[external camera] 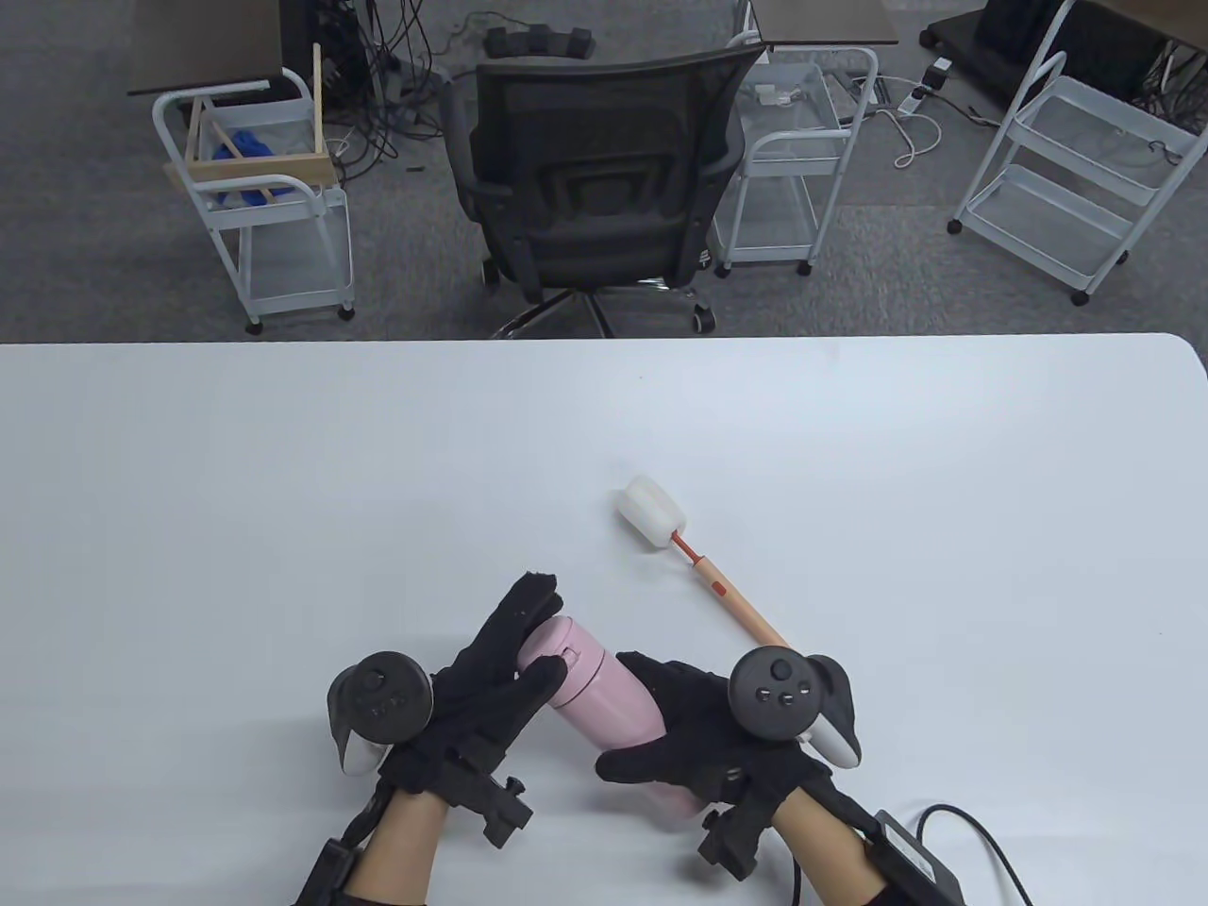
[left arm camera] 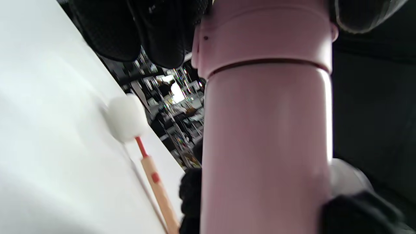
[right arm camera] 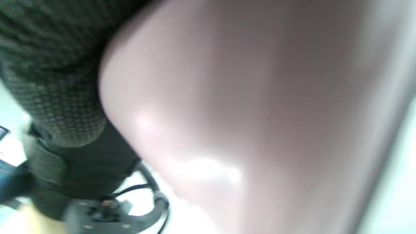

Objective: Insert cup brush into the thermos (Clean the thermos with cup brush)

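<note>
A pink thermos (external camera: 604, 698) with its lid on is held tilted above the white table (external camera: 283, 491) near the front edge. My left hand (external camera: 500, 661) grips its lid end; the lid (left arm camera: 266, 35) shows in the left wrist view under my fingertips (left arm camera: 162, 35). My right hand (external camera: 689, 736) grips the thermos body, which fills the right wrist view (right arm camera: 260, 113). The cup brush (external camera: 689, 562) lies on the table beyond my right hand, its white sponge head (external camera: 649, 514) pointing away and its wooden handle (external camera: 746, 613) running towards my right hand. It also shows in the left wrist view (left arm camera: 130, 120).
A black office chair (external camera: 595, 179) stands behind the table's far edge. White wire carts (external camera: 274, 189) (external camera: 1076, 160) stand on the floor left and right. A black cable (external camera: 981, 840) trails from my right wrist.
</note>
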Tool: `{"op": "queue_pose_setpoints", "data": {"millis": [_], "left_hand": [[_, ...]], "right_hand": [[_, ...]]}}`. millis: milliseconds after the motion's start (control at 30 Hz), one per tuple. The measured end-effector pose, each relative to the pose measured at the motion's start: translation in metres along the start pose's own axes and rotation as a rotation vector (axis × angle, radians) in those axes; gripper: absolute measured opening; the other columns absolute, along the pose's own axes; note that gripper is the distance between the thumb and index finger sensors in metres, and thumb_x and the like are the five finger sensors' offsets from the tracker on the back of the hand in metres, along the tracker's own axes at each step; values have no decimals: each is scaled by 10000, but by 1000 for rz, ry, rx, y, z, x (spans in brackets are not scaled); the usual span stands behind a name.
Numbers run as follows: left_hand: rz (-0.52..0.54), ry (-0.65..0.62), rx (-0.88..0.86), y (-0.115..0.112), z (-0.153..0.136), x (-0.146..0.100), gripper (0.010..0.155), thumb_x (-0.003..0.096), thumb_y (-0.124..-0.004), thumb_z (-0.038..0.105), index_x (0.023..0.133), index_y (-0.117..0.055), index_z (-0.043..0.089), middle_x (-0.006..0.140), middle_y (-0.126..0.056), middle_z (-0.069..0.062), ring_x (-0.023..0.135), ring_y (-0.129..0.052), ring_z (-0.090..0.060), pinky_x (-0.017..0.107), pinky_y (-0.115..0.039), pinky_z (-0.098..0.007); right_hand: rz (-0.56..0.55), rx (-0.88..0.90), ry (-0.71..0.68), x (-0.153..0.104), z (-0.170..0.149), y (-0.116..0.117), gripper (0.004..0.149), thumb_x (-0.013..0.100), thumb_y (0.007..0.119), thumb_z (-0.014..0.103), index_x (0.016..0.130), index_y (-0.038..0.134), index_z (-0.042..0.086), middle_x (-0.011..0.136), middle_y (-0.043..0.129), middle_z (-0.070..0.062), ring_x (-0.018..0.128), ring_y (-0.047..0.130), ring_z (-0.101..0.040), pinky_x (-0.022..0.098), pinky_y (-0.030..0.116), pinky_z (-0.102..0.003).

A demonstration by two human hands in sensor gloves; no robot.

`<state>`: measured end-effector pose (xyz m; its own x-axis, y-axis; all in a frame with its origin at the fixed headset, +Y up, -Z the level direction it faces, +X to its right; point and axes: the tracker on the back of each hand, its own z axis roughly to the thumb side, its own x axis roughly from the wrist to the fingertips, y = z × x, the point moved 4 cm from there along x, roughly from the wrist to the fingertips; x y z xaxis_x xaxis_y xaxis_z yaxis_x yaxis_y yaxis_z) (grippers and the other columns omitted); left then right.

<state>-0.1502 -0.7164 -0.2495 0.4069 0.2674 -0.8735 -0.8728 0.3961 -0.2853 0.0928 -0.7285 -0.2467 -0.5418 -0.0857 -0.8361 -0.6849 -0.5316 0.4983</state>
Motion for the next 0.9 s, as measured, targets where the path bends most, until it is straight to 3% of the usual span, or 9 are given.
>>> {"op": "queue_pose_setpoints", "data": {"millis": [200, 333, 400, 633, 900], "left_hand": [[-93, -59, -99, -9, 1, 2, 868, 601, -690, 713, 1232, -263, 298, 1290, -446, -203, 1146, -663, -434, 727, -653, -670], [-111, -58, -140, -10, 2, 3, 775, 629, -707, 634, 1223, -329, 310, 1240, -594, -153, 1068, -807, -337, 723, -689, -624], [-85, -43, -143, -9, 2, 4, 736, 629, -722, 598, 1218, -412, 283, 1187, -663, -180, 980, -879, -315, 710, -703, -608], [-24, 19, -66, -4, 3, 3, 793, 599, -733, 642, 1211, -437, 236, 1110, -674, -190, 899, -875, -274, 700, -684, -626], [91, 137, 113, 1, -1, -2, 854, 546, -711, 760, 1139, -582, 159, 957, -768, -146, 736, -919, -222, 655, -730, -616]], "right_hand": [[144, 198, -18, -1, -13, -1, 905, 383, 856, 732, 1042, 599, 167, 973, 710, -178, 775, 808, -399, 605, 738, -540], [210, 247, -7, 2, -15, 2, 902, 403, 843, 731, 1050, 586, 158, 976, 703, -185, 776, 805, -402, 607, 737, -539], [197, 247, 5, 2, -16, 2, 902, 402, 847, 727, 1048, 589, 153, 975, 703, -189, 774, 803, -407, 605, 734, -543], [71, 91, 9, -2, -2, -1, 900, 391, 854, 725, 1041, 597, 159, 969, 708, -187, 770, 806, -407, 600, 736, -543], [-108, -229, -6, -12, 20, 0, 897, 382, 855, 726, 1034, 603, 163, 961, 716, -183, 763, 815, -401, 596, 743, -539]]}}
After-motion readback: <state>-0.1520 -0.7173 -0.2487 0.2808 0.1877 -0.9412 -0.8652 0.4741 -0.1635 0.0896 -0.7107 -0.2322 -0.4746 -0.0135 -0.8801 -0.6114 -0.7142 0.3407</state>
